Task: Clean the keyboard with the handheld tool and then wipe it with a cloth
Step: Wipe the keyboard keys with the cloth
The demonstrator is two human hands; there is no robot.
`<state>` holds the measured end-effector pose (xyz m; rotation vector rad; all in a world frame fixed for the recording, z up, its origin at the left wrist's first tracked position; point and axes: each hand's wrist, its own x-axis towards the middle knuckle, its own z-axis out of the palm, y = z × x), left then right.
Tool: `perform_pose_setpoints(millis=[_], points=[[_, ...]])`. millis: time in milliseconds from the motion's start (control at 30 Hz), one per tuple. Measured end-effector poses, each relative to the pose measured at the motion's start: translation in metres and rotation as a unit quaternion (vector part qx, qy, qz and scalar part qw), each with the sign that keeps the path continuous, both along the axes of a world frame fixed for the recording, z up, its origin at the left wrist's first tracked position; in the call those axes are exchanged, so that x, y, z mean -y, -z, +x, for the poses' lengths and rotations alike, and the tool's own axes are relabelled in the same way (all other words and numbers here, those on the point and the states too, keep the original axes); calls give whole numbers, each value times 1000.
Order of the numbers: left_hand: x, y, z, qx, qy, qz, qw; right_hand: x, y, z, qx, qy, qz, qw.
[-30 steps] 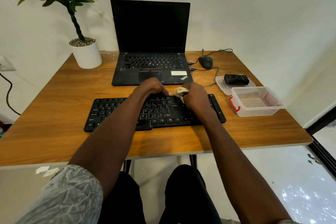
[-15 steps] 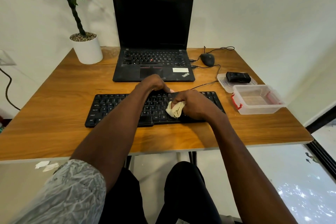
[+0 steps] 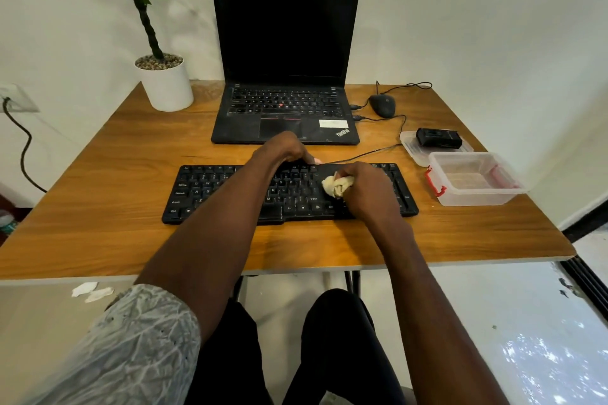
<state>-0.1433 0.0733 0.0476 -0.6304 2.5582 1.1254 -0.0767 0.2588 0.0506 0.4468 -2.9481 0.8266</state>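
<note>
Two hands were on the black keyboard (image 3: 230, 194). The right hand (image 3: 368, 189) squeezed a crumpled cloth (image 3: 337, 186) tight, pressing it on the keyboard's right-side keys. The left hand (image 3: 283, 149) curled over the keyboard's far edge, gripping it.

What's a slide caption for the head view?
Right hand wipes black keyboard with balled cloth; left hand steadies it.
</note>
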Motion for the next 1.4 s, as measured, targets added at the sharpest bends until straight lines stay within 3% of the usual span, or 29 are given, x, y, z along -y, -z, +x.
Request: perform_pose_setpoints(millis=[33,167,233,333,367,533,733,767,933,967,1100,1133,1267,1333,1400], points=[[0,0,0,-1,-1,-1,1000,1,0,4,-13,-6,10,1000],[-1,-1,0,1,3,-3,1000,16,5,37,16,-206,27,978],[-2,-2,1,3,-1,-4,1000,10,7,30,40,-169,-18,985],[-2,-2,3,-1,-1,-2,1000,0,12,13,-48,10,-20,999],[-2,-2,3,-1,-1,-1,1000,2,13,15,-73,23,-12,997],[-1,-3,2,2,-2,-1,1000,25,17,61,-43,-213,-5,976],[-2,-2,4,-2,0,3,1000,5,22,4,-91,10,-66,994],[-2,-2,4,-3,1,3,1000,7,20,3,-88,-1,-71,994],[0,-1,2,2,2,-4,1000,22,15,21,-35,-246,9,969],[0,-1,2,2,4,-4,1000,20,14,14,-34,-233,-9,972],[0,-1,1,-2,5,-1,1000,12,10,-17,-74,-20,-82,994],[0,-1,1,-4,5,-4,1000,17,9,-15,-82,-29,-68,994],[4,0,-2,-5,9,-10,1000,43,14,15,-29,-265,5,964],[4,0,0,-7,9,-13,1000,41,12,8,-33,-239,-21,970],[4,2,0,-13,10,-12,1000,34,7,-8,-49,-127,-86,987]])
